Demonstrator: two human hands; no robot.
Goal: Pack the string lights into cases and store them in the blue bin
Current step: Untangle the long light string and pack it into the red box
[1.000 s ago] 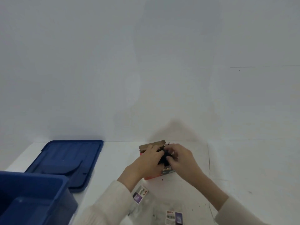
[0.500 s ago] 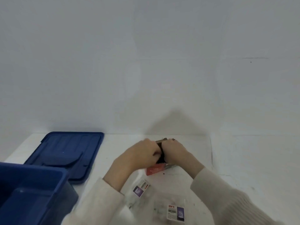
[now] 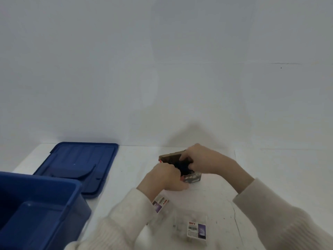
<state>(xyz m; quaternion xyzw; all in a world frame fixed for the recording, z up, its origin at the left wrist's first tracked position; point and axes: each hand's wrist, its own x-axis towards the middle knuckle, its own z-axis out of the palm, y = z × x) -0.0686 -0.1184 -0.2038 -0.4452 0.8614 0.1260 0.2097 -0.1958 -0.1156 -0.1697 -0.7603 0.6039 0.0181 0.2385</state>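
Left hand grips the case (mostly hidden); right hand pinches the dark, blurred string lights.

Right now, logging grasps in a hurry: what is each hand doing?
Left hand: grips the case.
Right hand: fingers pinch the dark lights.

The bin at the table's left edge is smooth blue plastic with a soft sheen, its lid likewise; the table is matt white, scuffed near the front edge; the box looks like brown cardboard; the string lights are dark and matt; the bags are clear glossy film with paper labels; the sleeves are ribbed cream knit.
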